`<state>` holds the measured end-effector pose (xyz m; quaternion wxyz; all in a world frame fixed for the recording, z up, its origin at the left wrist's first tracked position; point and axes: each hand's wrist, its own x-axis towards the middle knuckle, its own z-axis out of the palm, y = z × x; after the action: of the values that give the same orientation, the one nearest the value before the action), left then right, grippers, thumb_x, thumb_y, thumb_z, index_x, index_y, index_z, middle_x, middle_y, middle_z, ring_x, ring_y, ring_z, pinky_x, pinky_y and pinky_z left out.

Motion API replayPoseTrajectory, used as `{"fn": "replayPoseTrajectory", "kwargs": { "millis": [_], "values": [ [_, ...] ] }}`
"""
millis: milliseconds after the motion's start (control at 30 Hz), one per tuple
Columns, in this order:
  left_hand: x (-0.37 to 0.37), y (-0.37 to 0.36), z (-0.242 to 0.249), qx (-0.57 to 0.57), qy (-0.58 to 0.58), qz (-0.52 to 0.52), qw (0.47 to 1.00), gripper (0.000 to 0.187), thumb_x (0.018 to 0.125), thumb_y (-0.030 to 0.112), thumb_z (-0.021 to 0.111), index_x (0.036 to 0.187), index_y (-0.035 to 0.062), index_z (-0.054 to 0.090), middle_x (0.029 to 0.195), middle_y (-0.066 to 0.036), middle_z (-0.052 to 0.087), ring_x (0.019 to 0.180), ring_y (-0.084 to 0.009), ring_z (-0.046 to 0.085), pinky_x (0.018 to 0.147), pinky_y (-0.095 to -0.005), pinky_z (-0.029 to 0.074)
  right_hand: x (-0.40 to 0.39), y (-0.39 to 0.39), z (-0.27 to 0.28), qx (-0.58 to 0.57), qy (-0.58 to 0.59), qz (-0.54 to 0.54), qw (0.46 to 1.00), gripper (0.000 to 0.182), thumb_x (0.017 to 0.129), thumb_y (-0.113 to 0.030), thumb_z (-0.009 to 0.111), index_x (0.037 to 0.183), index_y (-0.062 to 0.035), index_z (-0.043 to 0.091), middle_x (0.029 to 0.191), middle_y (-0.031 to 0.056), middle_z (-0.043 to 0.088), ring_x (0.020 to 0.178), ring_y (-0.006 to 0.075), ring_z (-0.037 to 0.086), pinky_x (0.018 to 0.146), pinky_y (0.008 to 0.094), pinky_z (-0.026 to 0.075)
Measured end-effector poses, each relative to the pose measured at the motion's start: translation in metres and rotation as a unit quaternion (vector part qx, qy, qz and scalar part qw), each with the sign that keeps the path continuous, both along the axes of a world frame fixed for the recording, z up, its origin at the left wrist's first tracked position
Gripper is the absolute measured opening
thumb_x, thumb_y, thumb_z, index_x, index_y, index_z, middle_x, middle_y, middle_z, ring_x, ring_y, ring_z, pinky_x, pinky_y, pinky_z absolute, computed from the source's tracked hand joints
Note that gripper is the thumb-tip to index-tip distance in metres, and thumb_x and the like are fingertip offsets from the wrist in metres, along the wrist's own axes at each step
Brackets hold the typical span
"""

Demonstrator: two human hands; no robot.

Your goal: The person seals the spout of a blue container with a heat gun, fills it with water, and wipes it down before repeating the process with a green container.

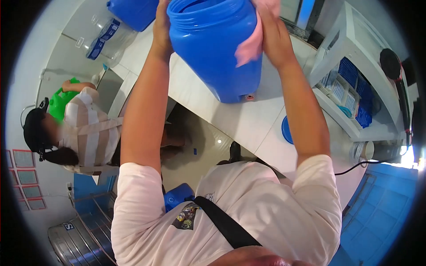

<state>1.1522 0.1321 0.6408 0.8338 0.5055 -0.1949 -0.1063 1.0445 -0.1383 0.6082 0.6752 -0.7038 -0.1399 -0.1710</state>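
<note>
A large blue plastic water container (208, 53) stands tilted over the white tiled counter, its wide threaded mouth uncapped at the top of the view. Near its bottom edge is a small spout hole (250, 96). My left hand (162, 29) grips the container's left side by the rim, with the fingertips partly out of view. A pink cloth (250, 46) is held in my right hand (271, 37) and pressed against the container's right side. On the counter, partly behind my right forearm, lies a round blue lid (287, 130).
Another person (88, 128) at the left handles a green jug (57, 104). Clear plastic bottles (95, 48) and another blue container (133, 11) stand at the upper left. To the right, a white shelf unit (335, 57) holds blue baskets; a black cable (359, 164) crosses the counter.
</note>
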Motion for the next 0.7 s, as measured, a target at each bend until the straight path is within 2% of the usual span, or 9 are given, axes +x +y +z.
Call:
{"fn": "replayPoseTrajectory", "kwargs": {
  "millis": [100, 133, 200, 300, 367, 433, 500, 600, 700],
  "values": [
    [-0.017, -0.012, 0.006, 0.033, -0.009, 0.037, 0.999, 0.066, 0.101, 0.061, 0.045, 0.122, 0.0025, 0.066, 0.114, -0.016, 0.071, 0.103, -0.0269, 0.068, 0.092, -0.0394, 0.055, 0.063, -0.01, -0.063, -0.049, -0.131, -0.05, 0.989, 0.042, 0.107, -0.035, 0.043, 0.13, -0.0016, 0.055, 0.11, 0.01, 0.064, 0.1, 0.0224, 0.062, 0.093, 0.036, 0.048],
    [-0.019, -0.016, 0.009, 0.04, -0.019, 0.04, 0.998, 0.066, 0.101, 0.061, 0.044, 0.121, 0.0023, 0.067, 0.114, -0.016, 0.071, 0.103, -0.027, 0.068, 0.092, -0.0391, 0.055, 0.074, -0.011, -0.097, -0.137, -0.178, -0.129, 0.966, 0.041, 0.107, -0.034, 0.043, 0.132, -0.003, 0.056, 0.115, 0.0087, 0.062, 0.106, 0.0205, 0.06, 0.097, 0.0339, 0.047],
    [-0.013, -0.016, 0.007, 0.03, -0.019, 0.028, 0.999, 0.07, 0.101, 0.064, 0.043, 0.122, 0.0001, 0.064, 0.114, -0.015, 0.07, 0.102, -0.0229, 0.067, 0.092, -0.0351, 0.053, 0.053, -0.004, -0.123, -0.059, -0.014, -0.134, 0.989, 0.04, 0.107, -0.033, 0.042, 0.132, -0.0061, 0.056, 0.125, 0.0067, 0.055, 0.117, 0.0179, 0.054, 0.103, 0.0306, 0.043],
    [-0.016, -0.015, 0.005, 0.032, -0.014, 0.036, 0.999, 0.069, 0.101, 0.063, 0.043, 0.122, 0.0, 0.065, 0.113, -0.014, 0.07, 0.1, -0.0224, 0.067, 0.091, -0.0345, 0.054, 0.015, 0.02, -0.204, 0.187, 0.202, -0.083, 0.958, 0.036, 0.106, -0.037, 0.044, 0.132, -0.0136, 0.053, 0.116, 0.0016, 0.052, 0.108, 0.0113, 0.052, 0.092, 0.0282, 0.047],
    [-0.016, -0.015, 0.003, 0.02, -0.012, 0.043, 0.999, 0.072, 0.101, 0.065, 0.042, 0.122, -0.0004, 0.064, 0.113, -0.014, 0.07, 0.099, -0.0225, 0.068, 0.09, -0.0341, 0.055, -0.028, 0.029, -0.196, 0.125, 0.27, -0.067, 0.952, 0.038, 0.106, -0.036, 0.047, 0.138, -0.0164, 0.05, 0.107, 0.0004, 0.054, 0.097, 0.0082, 0.055, 0.08, 0.027, 0.049],
    [-0.019, -0.017, 0.004, 0.017, -0.009, 0.042, 0.999, 0.073, 0.101, 0.065, 0.041, 0.122, -0.0005, 0.064, 0.113, -0.014, 0.07, 0.1, -0.0227, 0.068, 0.089, -0.0344, 0.055, -0.063, 0.028, -0.14, 0.002, 0.301, -0.053, 0.952, 0.038, 0.106, -0.034, 0.048, 0.14, -0.0174, 0.048, 0.103, -0.0004, 0.054, 0.092, 0.007, 0.056, 0.074, 0.0264, 0.049],
    [-0.025, -0.02, 0.006, 0.027, -0.001, 0.056, 0.998, 0.076, 0.1, 0.068, 0.04, 0.123, -0.0008, 0.064, 0.113, -0.015, 0.07, 0.101, -0.0235, 0.067, 0.09, -0.0355, 0.055, -0.08, 0.047, -0.081, 0.225, 0.226, -0.067, 0.946, 0.032, 0.107, -0.027, 0.045, 0.138, -0.0172, 0.049, 0.103, -0.0006, 0.053, 0.09, 0.0075, 0.058, 0.072, 0.0252, 0.048],
    [-0.033, -0.027, 0.01, 0.015, 0.0, 0.067, 0.998, 0.077, 0.1, 0.068, 0.039, 0.125, -0.0008, 0.063, 0.115, -0.016, 0.069, 0.103, -0.024, 0.067, 0.091, -0.0361, 0.055, -0.012, 0.021, -0.083, 0.235, 0.132, 0.015, 0.963, 0.026, 0.105, -0.021, 0.048, 0.13, -0.0135, 0.053, 0.098, 0.001, 0.05, 0.089, 0.0108, 0.057, 0.074, 0.0269, 0.048],
    [-0.036, -0.028, 0.012, -0.002, 0.025, 0.046, 0.999, 0.078, 0.101, 0.068, 0.039, 0.128, -0.0012, 0.062, 0.116, -0.016, 0.069, 0.104, -0.0247, 0.067, 0.092, -0.0368, 0.054, 0.063, -0.007, -0.032, -0.02, -0.129, -0.008, 0.991, 0.036, 0.103, -0.028, 0.05, 0.131, -0.0065, 0.055, 0.109, 0.0048, 0.05, 0.11, 0.0126, 0.053, 0.094, 0.0263, 0.044]
  ]
}}
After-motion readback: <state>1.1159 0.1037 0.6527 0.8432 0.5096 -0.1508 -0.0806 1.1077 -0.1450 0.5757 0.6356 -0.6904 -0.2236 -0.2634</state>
